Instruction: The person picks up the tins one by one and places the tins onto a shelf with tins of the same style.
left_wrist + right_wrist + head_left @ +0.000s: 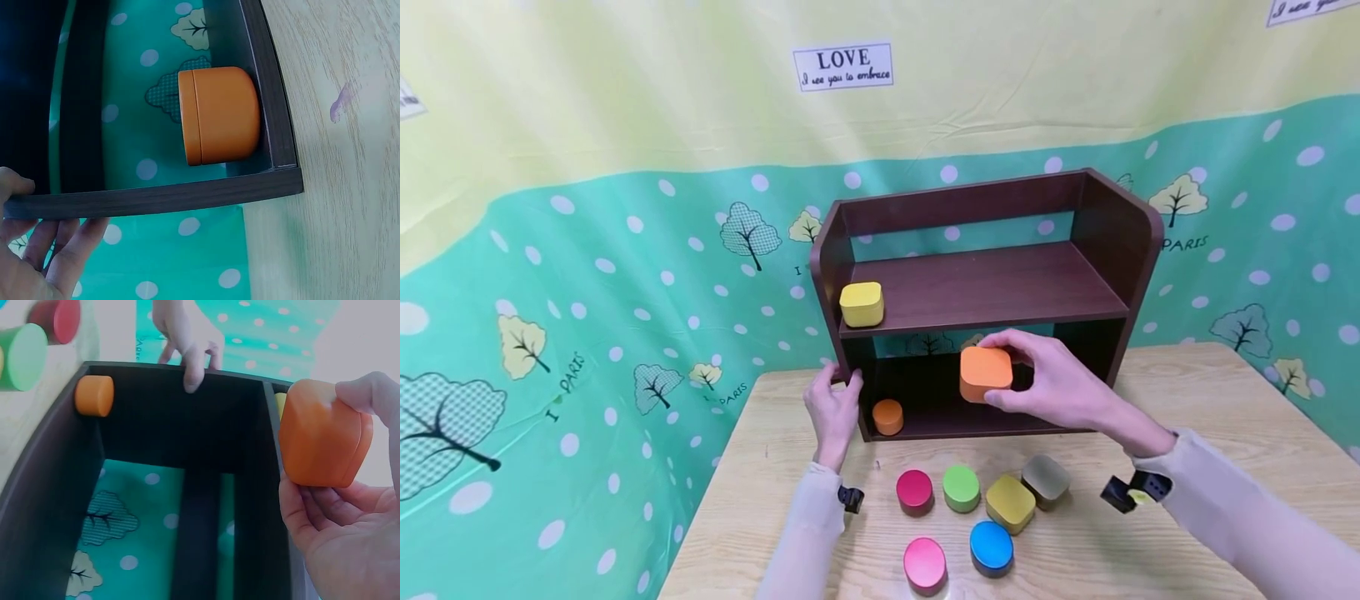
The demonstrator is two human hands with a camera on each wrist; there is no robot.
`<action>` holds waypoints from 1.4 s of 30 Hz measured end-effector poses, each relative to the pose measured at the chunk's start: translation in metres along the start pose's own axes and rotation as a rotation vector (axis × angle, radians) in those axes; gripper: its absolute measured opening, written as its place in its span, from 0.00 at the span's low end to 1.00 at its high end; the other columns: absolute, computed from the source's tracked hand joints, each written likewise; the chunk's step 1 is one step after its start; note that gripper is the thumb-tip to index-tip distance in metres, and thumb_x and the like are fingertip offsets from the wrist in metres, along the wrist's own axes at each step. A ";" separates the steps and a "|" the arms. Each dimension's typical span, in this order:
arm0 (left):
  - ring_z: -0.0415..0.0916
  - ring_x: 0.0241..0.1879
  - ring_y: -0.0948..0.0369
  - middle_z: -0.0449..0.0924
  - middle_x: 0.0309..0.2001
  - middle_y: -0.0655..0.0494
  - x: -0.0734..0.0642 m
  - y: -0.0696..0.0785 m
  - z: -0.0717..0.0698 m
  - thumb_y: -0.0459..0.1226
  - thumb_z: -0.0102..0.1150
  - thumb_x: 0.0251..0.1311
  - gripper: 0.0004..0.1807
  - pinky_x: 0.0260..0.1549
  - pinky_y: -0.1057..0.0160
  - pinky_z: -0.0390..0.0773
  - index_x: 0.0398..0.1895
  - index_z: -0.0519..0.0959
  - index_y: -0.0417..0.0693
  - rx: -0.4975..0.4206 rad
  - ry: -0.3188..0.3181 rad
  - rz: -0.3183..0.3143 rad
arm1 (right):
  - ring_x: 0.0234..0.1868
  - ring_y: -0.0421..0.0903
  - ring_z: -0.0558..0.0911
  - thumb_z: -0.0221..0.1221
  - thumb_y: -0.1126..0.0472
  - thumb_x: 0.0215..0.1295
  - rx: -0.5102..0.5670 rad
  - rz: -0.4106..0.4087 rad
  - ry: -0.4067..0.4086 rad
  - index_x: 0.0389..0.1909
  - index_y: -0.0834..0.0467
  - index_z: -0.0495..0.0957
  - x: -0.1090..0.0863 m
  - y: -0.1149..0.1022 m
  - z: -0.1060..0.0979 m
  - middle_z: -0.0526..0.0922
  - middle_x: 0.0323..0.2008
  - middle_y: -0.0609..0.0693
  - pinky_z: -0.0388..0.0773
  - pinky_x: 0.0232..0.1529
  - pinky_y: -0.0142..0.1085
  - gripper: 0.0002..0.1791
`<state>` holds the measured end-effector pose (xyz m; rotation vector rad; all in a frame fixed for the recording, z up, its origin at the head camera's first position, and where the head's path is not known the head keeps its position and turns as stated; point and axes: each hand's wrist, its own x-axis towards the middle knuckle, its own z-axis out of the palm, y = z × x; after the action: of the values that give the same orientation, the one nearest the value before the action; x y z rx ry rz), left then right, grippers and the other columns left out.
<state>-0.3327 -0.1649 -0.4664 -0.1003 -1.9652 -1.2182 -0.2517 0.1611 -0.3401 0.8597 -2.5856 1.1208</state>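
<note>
My right hand (1051,379) pinches an orange rounded-square tin (986,373) between thumb and fingers, in front of the dark brown shelf's lower opening. In the right wrist view the same tin (325,434) appears close up, beside the edge of the middle board. My left hand (834,414) grips the left side panel (156,199) of the shelf, thumb inside and fingers outside. Near it, a round orange tin (887,417) sits in the lower compartment's left corner. Above, a yellow rounded-square tin (862,304) stands at the left end of the upper board (985,283).
On the wooden table (1210,467) before the shelf stand a crimson tin (914,492), a green tin (961,487), a pink tin (925,565), a blue tin (992,547), a square gold tin (1011,503) and a grey tin (1046,478). A patterned curtain (625,333) hangs behind.
</note>
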 end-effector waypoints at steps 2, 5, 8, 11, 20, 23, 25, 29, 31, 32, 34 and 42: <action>0.86 0.27 0.45 0.92 0.36 0.40 0.000 0.000 0.000 0.32 0.73 0.62 0.05 0.38 0.50 0.83 0.34 0.87 0.37 0.002 0.010 0.009 | 0.54 0.48 0.84 0.76 0.59 0.63 0.007 0.004 -0.004 0.67 0.59 0.79 0.008 -0.003 -0.001 0.88 0.57 0.54 0.84 0.62 0.38 0.32; 0.86 0.27 0.46 0.92 0.35 0.40 0.000 0.000 0.001 0.30 0.72 0.61 0.03 0.37 0.46 0.84 0.33 0.87 0.38 -0.003 0.022 0.029 | 0.55 0.48 0.84 0.75 0.60 0.63 0.017 0.010 -0.015 0.67 0.58 0.79 0.020 -0.006 -0.002 0.88 0.56 0.53 0.84 0.63 0.43 0.31; 0.86 0.27 0.46 0.92 0.35 0.40 -0.001 0.000 0.002 0.30 0.72 0.62 0.03 0.36 0.44 0.85 0.33 0.87 0.38 -0.012 0.020 0.037 | 0.55 0.49 0.83 0.75 0.60 0.64 0.022 0.008 -0.025 0.67 0.59 0.79 0.030 -0.006 -0.003 0.87 0.57 0.54 0.83 0.63 0.46 0.31; 0.85 0.26 0.45 0.92 0.36 0.40 -0.002 0.000 0.003 0.30 0.72 0.63 0.03 0.35 0.46 0.86 0.34 0.87 0.37 -0.016 0.007 0.030 | 0.54 0.50 0.83 0.74 0.61 0.64 0.020 -0.003 -0.028 0.67 0.60 0.79 0.040 -0.006 -0.005 0.87 0.57 0.55 0.83 0.62 0.48 0.30; 0.88 0.30 0.44 0.91 0.34 0.39 -0.004 0.001 0.003 0.29 0.72 0.62 0.04 0.38 0.38 0.86 0.32 0.86 0.36 -0.006 0.016 0.065 | 0.54 0.54 0.83 0.73 0.63 0.65 0.019 0.017 -0.030 0.68 0.62 0.78 0.072 -0.004 -0.010 0.87 0.57 0.59 0.81 0.62 0.50 0.31; 0.88 0.30 0.45 0.91 0.34 0.40 -0.003 0.002 0.003 0.29 0.71 0.62 0.03 0.38 0.39 0.86 0.33 0.86 0.37 -0.009 0.017 0.065 | 0.54 0.54 0.82 0.72 0.62 0.66 0.024 0.031 -0.040 0.69 0.61 0.77 0.082 -0.005 -0.010 0.86 0.57 0.59 0.80 0.61 0.48 0.31; 0.86 0.26 0.48 0.91 0.34 0.40 -0.003 0.002 0.003 0.30 0.71 0.63 0.03 0.36 0.45 0.87 0.33 0.86 0.37 -0.007 0.013 0.055 | 0.54 0.55 0.82 0.72 0.63 0.67 0.028 0.030 -0.047 0.70 0.62 0.77 0.090 -0.005 -0.010 0.86 0.58 0.59 0.80 0.61 0.48 0.31; 0.80 0.20 0.54 0.90 0.33 0.41 -0.001 0.001 0.003 0.31 0.72 0.63 0.04 0.32 0.61 0.82 0.33 0.86 0.38 0.003 0.011 0.048 | 0.54 0.56 0.81 0.70 0.62 0.68 0.029 0.032 -0.058 0.70 0.63 0.77 0.105 -0.006 -0.011 0.85 0.57 0.61 0.79 0.59 0.47 0.30; 0.80 0.20 0.53 0.90 0.33 0.41 -0.001 0.000 0.004 0.31 0.72 0.64 0.05 0.32 0.63 0.80 0.33 0.85 0.38 0.008 0.016 0.058 | 0.54 0.56 0.80 0.70 0.62 0.69 0.029 0.040 -0.070 0.70 0.62 0.77 0.112 -0.006 -0.011 0.85 0.57 0.61 0.78 0.59 0.47 0.30; 0.80 0.20 0.52 0.90 0.32 0.41 -0.001 -0.001 0.004 0.31 0.72 0.63 0.05 0.32 0.63 0.79 0.33 0.85 0.38 0.008 0.019 0.062 | 0.55 0.56 0.80 0.70 0.62 0.69 0.028 0.042 -0.076 0.70 0.63 0.77 0.116 -0.006 -0.010 0.85 0.57 0.61 0.78 0.59 0.47 0.30; 0.82 0.21 0.49 0.90 0.32 0.41 -0.002 -0.002 0.004 0.31 0.71 0.64 0.05 0.32 0.57 0.82 0.33 0.85 0.37 0.004 0.021 0.065 | 0.55 0.56 0.79 0.69 0.62 0.69 0.025 0.052 -0.093 0.70 0.62 0.77 0.121 -0.005 -0.009 0.84 0.58 0.61 0.78 0.59 0.47 0.29; 0.83 0.23 0.49 0.89 0.31 0.42 -0.002 -0.001 0.003 0.30 0.71 0.63 0.04 0.34 0.45 0.85 0.32 0.85 0.38 -0.005 0.031 0.074 | 0.57 0.57 0.79 0.68 0.60 0.71 0.048 0.070 -0.153 0.71 0.62 0.76 0.135 -0.004 -0.003 0.83 0.61 0.61 0.78 0.62 0.50 0.30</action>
<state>-0.3335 -0.1627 -0.4694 -0.1547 -1.9146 -1.1698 -0.3592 0.1023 -0.2828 0.9049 -2.7426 1.1838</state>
